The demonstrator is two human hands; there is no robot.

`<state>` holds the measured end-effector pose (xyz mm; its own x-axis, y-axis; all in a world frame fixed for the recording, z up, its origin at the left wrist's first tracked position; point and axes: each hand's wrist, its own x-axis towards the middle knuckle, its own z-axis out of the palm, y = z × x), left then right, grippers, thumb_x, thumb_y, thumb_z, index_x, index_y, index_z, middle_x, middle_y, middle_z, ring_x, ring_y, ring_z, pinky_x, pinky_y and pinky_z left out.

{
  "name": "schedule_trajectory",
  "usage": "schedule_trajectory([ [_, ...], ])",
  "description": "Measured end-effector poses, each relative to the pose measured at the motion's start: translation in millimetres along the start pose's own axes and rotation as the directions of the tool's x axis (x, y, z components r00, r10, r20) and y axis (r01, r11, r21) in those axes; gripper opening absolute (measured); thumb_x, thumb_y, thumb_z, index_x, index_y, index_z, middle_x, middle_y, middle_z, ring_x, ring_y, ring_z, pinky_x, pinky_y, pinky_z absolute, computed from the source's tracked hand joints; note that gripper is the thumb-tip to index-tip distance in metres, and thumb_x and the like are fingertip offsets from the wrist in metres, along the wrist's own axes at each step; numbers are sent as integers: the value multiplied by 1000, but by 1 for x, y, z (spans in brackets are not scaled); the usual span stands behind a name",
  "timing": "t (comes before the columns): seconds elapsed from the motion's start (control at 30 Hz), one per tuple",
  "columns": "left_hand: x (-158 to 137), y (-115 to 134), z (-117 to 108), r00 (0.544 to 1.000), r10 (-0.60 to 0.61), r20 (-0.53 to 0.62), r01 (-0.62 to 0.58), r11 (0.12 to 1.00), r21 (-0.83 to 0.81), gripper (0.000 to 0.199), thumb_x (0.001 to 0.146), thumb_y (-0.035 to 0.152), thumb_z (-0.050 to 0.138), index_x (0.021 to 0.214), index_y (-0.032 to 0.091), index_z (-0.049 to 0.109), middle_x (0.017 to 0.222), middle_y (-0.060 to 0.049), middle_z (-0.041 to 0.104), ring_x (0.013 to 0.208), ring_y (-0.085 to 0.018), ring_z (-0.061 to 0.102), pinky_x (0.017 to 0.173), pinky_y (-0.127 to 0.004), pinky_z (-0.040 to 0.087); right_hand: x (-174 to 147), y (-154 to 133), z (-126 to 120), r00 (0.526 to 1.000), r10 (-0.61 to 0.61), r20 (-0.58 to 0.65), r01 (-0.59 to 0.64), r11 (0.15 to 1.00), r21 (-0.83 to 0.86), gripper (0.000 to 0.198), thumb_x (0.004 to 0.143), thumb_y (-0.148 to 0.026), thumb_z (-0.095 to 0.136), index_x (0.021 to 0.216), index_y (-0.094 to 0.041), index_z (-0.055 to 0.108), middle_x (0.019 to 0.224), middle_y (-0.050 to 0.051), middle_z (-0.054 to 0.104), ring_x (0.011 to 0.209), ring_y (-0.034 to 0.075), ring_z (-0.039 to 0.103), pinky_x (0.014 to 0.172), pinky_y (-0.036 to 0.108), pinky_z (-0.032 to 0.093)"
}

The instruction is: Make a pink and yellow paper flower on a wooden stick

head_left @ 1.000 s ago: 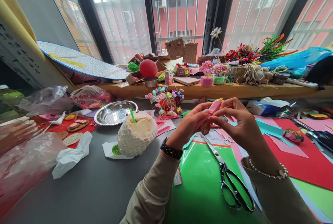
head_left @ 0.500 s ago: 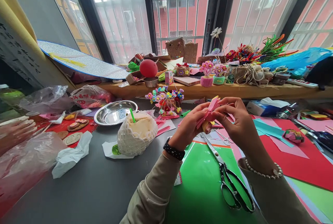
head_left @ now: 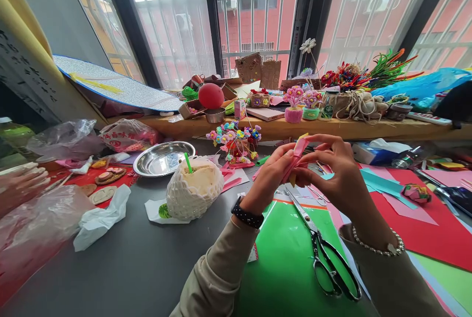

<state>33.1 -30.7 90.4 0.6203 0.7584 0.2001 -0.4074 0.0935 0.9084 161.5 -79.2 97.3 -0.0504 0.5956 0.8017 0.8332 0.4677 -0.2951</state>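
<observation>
On grey table (head_left: 147, 268), barred window (head_left: 254, 22) on far side
L hand (head_left: 271, 174) pinching pink paper (head_left: 300, 147), rt hand (head_left: 339, 164) half-curled beside it, can't tell if gripping; green sheet (head_left: 283, 258) w/ scissors (head_left: 313, 232) nearer

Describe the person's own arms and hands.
Both sleeves are loose, wrinkled and beige-grey. The left hand is bare, with a black, pale-dotted band at its wrist; the right hand is bare too, with a silvery beaded bracelet.
</observation>
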Motion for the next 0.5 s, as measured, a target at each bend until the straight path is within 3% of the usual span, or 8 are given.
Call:
schedule_trajectory([
  [0.1,-2,4,1,999,31,32,-32,999,35,47,75,36,54,115,16,41,80,-3,58,61,-11,57,57,-24,46,0,0,-2,998,-36,-58,32,997,-64,10,70,-31,62,71,-21,64,106,5,52,86,22,45,77,39,40],
  [0.2,-4,9,-1,988,92,124,-104,990,94,56,62,20,68,113,16,44,98,-6,55,79,-13,58,71,-27,47,0,1,-2,982,-21,-190,-6,990,-142,12,72,-31,60,73,-20,63,102,7,54,82,21,46,77,39,39],
  [0.27,-5,10,-3,981,128,149,-152,976,159,52,62,16,68,109,16,47,100,-6,55,81,-13,57,73,-26,47,0,2,-2,971,-25,-239,-16,985,-171,14,72,-33,60,74,-19,63,99,8,54,80,20,46,76,39,39],
  [0.37,-3,5,-3,973,230,37,-232,940,250,38,66,20,65,101,13,52,98,-7,57,85,-15,56,73,-25,47,0,2,0,971,-68,-231,19,977,-210,15,72,-32,60,75,-18,63,94,8,55,78,20,47,73,37,40],
  [0.5,-1,-3,2,950,304,-78,-269,917,296,35,67,23,64,98,13,52,94,-7,59,80,-14,57,68,-24,47,0,1,2,967,-121,-224,53,956,-288,12,74,-28,59,75,-16,61,85,8,56,80,20,48,72,35,41],
])
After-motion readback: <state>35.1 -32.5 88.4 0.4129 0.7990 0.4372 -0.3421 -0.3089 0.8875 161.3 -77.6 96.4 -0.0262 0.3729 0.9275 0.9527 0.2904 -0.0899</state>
